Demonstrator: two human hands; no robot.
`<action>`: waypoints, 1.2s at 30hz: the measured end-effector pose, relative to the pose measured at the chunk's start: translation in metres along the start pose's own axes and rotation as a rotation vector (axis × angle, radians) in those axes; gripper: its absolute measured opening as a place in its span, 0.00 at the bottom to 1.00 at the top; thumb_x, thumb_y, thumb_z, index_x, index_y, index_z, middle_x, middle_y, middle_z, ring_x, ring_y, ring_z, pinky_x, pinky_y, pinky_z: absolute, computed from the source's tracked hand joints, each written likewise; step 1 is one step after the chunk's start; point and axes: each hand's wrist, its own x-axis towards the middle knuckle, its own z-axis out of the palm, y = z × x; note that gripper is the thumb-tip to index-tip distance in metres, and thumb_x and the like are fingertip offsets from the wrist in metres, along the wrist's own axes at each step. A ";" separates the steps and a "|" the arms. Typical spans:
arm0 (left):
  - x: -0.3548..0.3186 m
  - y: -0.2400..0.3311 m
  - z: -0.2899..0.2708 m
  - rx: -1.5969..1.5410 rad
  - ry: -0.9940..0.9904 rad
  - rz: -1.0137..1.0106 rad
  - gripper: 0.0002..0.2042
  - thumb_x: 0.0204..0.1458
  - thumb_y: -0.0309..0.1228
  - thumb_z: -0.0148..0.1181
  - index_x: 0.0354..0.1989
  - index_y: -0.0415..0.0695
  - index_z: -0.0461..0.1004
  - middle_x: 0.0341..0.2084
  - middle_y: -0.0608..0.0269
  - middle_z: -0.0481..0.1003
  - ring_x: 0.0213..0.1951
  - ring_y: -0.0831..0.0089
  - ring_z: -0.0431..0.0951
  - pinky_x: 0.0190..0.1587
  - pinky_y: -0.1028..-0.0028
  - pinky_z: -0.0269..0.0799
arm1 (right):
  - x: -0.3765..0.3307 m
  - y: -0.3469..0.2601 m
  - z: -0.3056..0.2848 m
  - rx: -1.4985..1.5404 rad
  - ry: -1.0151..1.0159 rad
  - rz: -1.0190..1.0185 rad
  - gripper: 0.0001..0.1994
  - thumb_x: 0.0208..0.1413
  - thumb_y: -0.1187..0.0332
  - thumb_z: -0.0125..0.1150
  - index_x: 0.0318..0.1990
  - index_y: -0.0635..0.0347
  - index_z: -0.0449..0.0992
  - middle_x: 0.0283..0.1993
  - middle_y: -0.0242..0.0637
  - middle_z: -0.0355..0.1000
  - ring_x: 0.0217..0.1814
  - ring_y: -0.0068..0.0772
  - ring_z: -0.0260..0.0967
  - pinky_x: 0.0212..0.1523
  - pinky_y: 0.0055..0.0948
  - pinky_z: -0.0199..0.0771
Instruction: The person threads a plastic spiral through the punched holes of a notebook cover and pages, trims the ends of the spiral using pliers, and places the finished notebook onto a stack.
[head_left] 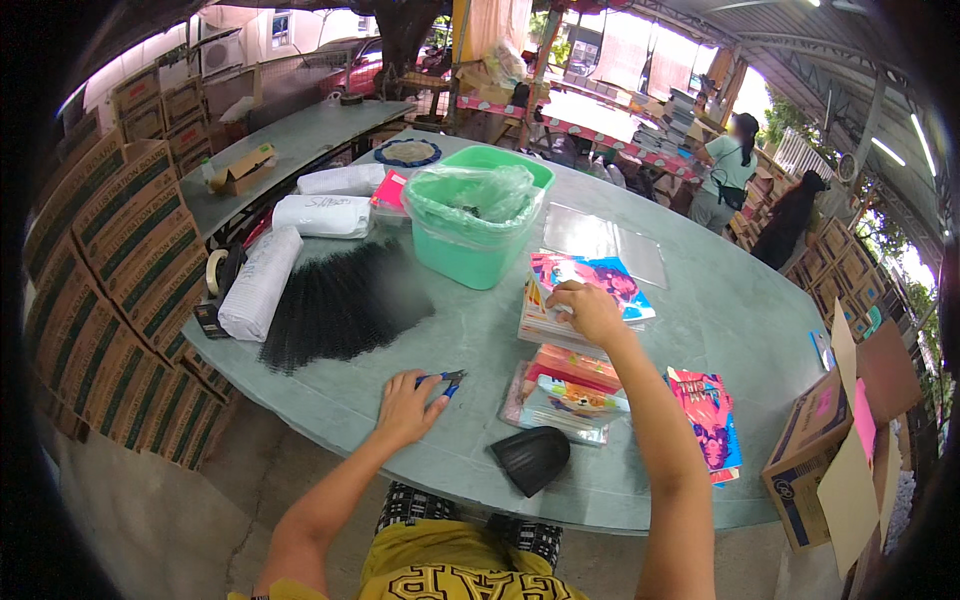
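My left hand (402,412) rests on the table with its fingers curled over small blue-handled cutting pliers (450,384). The pliers' jaws point away to the right. At the far middle, my right hand (588,308) has its bent fingers on a stack of colourful notebooks (605,280), gripping near their left edge; the fingertips are partly hidden. Closer to me lies a second pile of notebooks (572,395) with a cartoon animal on the cover. A black rounded, cup-like piece (532,460) sits in front of that pile. More pink and blue notebooks (706,425) lie right of my forearm.
A green bin (468,245) with a plastic liner stands mid-table. Black netting (345,305) and white wrapped rolls (258,285) lie to its left. Clear plastic sleeves (600,240) lie behind the notebooks. An open carton (810,460) stands right; stacked cartons (125,240) rise left.
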 end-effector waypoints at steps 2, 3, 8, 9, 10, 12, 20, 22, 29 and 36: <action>-0.001 -0.002 0.002 0.021 0.011 0.010 0.20 0.52 0.43 0.53 0.49 0.43 0.70 0.46 0.48 0.66 0.51 0.53 0.63 0.54 0.57 0.55 | -0.003 -0.009 0.002 -0.139 0.019 0.022 0.18 0.41 0.72 0.63 0.43 0.41 0.76 0.51 0.30 0.66 0.49 0.41 0.67 0.44 0.37 0.73; -0.002 -0.003 0.001 0.024 0.017 0.011 0.20 0.52 0.43 0.53 0.49 0.43 0.70 0.46 0.48 0.66 0.51 0.53 0.63 0.54 0.57 0.55 | -0.002 -0.017 0.005 -0.205 0.030 0.026 0.18 0.41 0.72 0.63 0.43 0.40 0.76 0.51 0.30 0.65 0.49 0.41 0.66 0.44 0.37 0.73; -0.003 0.000 0.000 0.034 0.022 0.016 0.20 0.52 0.42 0.53 0.49 0.43 0.70 0.46 0.48 0.66 0.50 0.53 0.63 0.54 0.58 0.56 | 0.001 -0.024 0.021 -0.419 0.100 0.059 0.19 0.42 0.72 0.62 0.44 0.38 0.77 0.51 0.31 0.64 0.49 0.42 0.66 0.46 0.38 0.73; -0.003 0.000 0.000 0.030 0.022 0.018 0.20 0.52 0.42 0.53 0.49 0.43 0.69 0.47 0.48 0.66 0.50 0.53 0.63 0.54 0.58 0.56 | 0.004 -0.019 0.016 -0.328 0.049 0.075 0.18 0.42 0.72 0.63 0.43 0.39 0.77 0.51 0.31 0.65 0.49 0.42 0.66 0.46 0.38 0.72; -0.002 0.001 0.000 0.025 0.022 0.021 0.20 0.52 0.42 0.53 0.49 0.43 0.69 0.47 0.48 0.66 0.50 0.53 0.63 0.54 0.58 0.56 | 0.007 -0.014 0.010 -0.236 -0.002 0.092 0.18 0.42 0.72 0.63 0.43 0.40 0.77 0.52 0.32 0.66 0.49 0.42 0.67 0.46 0.38 0.72; -0.002 0.001 -0.002 0.029 0.017 0.019 0.20 0.53 0.42 0.53 0.50 0.43 0.69 0.47 0.48 0.66 0.50 0.53 0.63 0.54 0.58 0.55 | 0.013 -0.007 -0.004 -0.100 -0.033 0.061 0.17 0.41 0.72 0.64 0.42 0.42 0.77 0.53 0.33 0.67 0.50 0.42 0.68 0.47 0.38 0.71; -0.002 0.001 -0.003 0.030 0.003 0.005 0.20 0.53 0.43 0.52 0.50 0.43 0.69 0.47 0.48 0.66 0.51 0.54 0.63 0.54 0.58 0.55 | 0.013 0.002 -0.008 0.046 -0.007 0.037 0.19 0.39 0.73 0.65 0.43 0.48 0.76 0.52 0.38 0.70 0.47 0.43 0.70 0.47 0.38 0.70; -0.003 0.001 -0.002 0.025 0.014 0.011 0.20 0.53 0.43 0.52 0.49 0.43 0.69 0.47 0.48 0.66 0.51 0.54 0.63 0.54 0.58 0.55 | 0.011 0.006 -0.004 0.079 0.034 0.060 0.20 0.39 0.74 0.64 0.45 0.48 0.76 0.49 0.39 0.72 0.47 0.43 0.70 0.47 0.39 0.70; -0.004 0.000 -0.002 0.025 0.031 0.007 0.20 0.53 0.43 0.53 0.48 0.42 0.70 0.47 0.49 0.66 0.51 0.53 0.63 0.53 0.58 0.57 | 0.008 0.014 -0.010 0.180 -0.003 0.057 0.21 0.42 0.74 0.62 0.48 0.49 0.75 0.43 0.43 0.74 0.44 0.46 0.71 0.46 0.39 0.70; 0.020 0.022 -0.017 -0.191 0.234 0.089 0.22 0.49 0.40 0.59 0.49 0.39 0.67 0.47 0.50 0.66 0.50 0.55 0.64 0.52 0.59 0.60 | 0.006 -0.023 -0.066 0.278 0.394 0.265 0.21 0.45 0.75 0.60 0.51 0.51 0.72 0.42 0.47 0.74 0.41 0.40 0.73 0.44 0.31 0.71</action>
